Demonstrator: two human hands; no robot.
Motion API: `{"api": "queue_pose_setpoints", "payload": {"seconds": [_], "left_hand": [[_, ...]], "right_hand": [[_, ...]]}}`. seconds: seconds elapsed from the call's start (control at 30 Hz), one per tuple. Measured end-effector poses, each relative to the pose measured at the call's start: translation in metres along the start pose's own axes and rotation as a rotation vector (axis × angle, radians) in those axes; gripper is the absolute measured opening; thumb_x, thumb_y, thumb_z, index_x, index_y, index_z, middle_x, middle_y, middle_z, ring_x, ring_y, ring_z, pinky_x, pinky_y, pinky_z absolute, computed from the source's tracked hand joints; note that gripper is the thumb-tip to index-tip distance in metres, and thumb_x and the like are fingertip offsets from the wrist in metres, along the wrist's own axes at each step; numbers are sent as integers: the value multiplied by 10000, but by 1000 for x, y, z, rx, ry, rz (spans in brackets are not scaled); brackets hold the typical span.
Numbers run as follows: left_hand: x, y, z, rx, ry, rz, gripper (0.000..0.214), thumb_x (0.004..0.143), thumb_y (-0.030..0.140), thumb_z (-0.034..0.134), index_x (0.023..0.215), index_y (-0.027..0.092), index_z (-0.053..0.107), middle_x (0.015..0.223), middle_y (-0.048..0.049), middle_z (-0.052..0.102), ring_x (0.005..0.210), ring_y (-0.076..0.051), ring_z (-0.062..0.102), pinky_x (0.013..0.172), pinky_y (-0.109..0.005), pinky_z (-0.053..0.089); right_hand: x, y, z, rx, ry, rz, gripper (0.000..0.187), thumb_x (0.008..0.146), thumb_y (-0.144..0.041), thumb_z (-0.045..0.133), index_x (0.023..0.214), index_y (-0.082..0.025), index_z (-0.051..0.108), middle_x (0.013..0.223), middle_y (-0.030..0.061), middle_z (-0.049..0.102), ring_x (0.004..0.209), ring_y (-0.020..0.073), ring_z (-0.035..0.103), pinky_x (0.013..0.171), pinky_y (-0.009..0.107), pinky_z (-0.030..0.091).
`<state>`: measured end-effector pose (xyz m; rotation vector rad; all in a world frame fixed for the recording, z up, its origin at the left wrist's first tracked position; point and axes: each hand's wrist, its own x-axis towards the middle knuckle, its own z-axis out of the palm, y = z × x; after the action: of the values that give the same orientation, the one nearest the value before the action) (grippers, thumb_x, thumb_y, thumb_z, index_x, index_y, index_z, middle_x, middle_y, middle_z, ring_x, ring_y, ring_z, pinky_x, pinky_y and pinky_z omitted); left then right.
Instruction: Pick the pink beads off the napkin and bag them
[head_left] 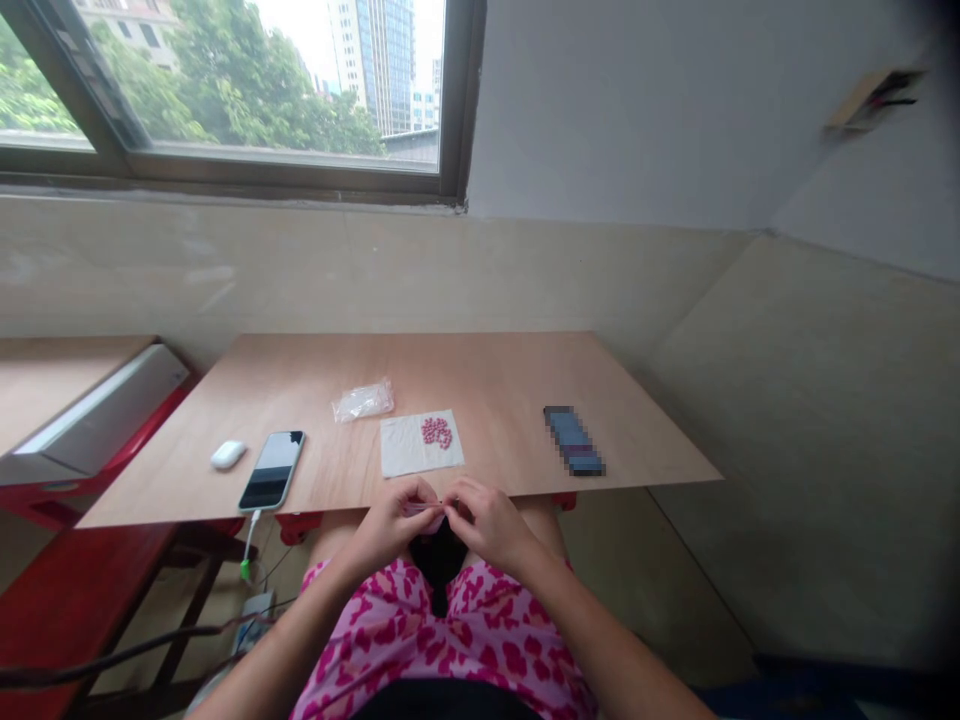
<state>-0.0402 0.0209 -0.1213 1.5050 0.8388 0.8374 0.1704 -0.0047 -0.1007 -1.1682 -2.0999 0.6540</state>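
My left hand (394, 520) and my right hand (491, 525) meet just below the front edge of the wooden table (480, 375), over my lap. Both pinch a small pink item (429, 511) between their fingertips; it is too small to name. On the table just beyond them lies a white cloth (409, 450) with a small heap of pink beads (436, 431) on its far right part.
A clear plastic bag (364, 400) lies behind the cloth. A phone (272, 469) with a cable and a white earbud case (228, 454) sit at the left, a dark blurred device (574, 440) at the right. Red furniture (75, 590) stands left.
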Motion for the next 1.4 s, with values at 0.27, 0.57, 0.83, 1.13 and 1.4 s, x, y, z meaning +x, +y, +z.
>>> {"api": "queue_pose_setpoints", "payload": {"seconds": [0.27, 0.57, 0.83, 1.13, 1.4], "left_hand": [[2, 1, 2, 88, 92, 6, 295, 903, 433, 730, 858, 154, 647, 834, -40, 646, 765, -172, 608, 701, -273, 484], [5, -6, -4, 126, 123, 106, 208, 940, 361, 684, 886, 161, 681, 888, -59, 674, 830, -190, 635, 782, -298, 495], [1, 8, 5, 157, 110, 65, 186, 910, 329, 664, 832, 161, 649, 823, -47, 662, 774, -180, 606, 722, -275, 468], [0, 6, 5, 219, 121, 110, 157, 911, 314, 663, 863, 166, 678, 865, -52, 681, 820, -189, 619, 756, -278, 470], [-4, 12, 2, 196, 131, 91, 204, 921, 365, 674, 854, 172, 675, 890, -67, 694, 857, -213, 641, 775, -297, 503]], "right_hand": [[0, 0, 0, -25, 40, -27, 100, 984, -136, 544, 941, -222, 570, 945, 39, 648, 840, 196, 629, 745, 288, 460], [1, -5, -3, -40, 84, -7, 99, 938, -128, 565, 912, -224, 555, 892, 11, 609, 694, 152, 581, 650, 267, 415], [-1, -4, 1, -80, 80, -76, 84, 972, -160, 541, 923, -228, 549, 908, 34, 634, 797, 190, 624, 705, 280, 445], [-2, -3, 4, -78, 78, -89, 119, 995, -145, 492, 937, -230, 552, 925, 38, 639, 810, 192, 632, 709, 281, 448], [-2, -2, 6, -91, 105, -76, 145, 1011, -170, 508, 882, -221, 547, 870, 22, 630, 759, 181, 625, 678, 280, 420]]}}
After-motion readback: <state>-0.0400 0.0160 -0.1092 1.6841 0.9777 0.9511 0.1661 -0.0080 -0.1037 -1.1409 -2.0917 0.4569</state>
